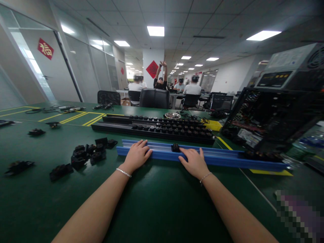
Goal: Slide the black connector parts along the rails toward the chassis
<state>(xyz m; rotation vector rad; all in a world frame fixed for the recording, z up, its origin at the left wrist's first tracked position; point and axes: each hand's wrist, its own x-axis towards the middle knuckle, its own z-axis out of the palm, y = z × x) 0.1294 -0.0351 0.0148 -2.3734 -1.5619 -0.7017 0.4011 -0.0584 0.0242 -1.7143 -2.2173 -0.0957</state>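
Observation:
A long blue channel rail (162,156) lies across the green table in front of me. My left hand (136,156) rests over its left part, fingers reaching across to the far edge and thumb on the near side. Inside the channel sits a small black component (175,147). The index fingertip of my right hand (194,162) touches that component's right side, while the thumb lies against the rail's front wall with the fingers spread. Several more black components (263,156) are lined up at the rail's right end.
Black rails (152,131) filled with components lie behind the blue one. Loose black components (79,155) are scattered to the left. A metal bowl (172,115) and cables stand farther back. An open computer case (270,114) rises at the right. People sit beyond the chairs.

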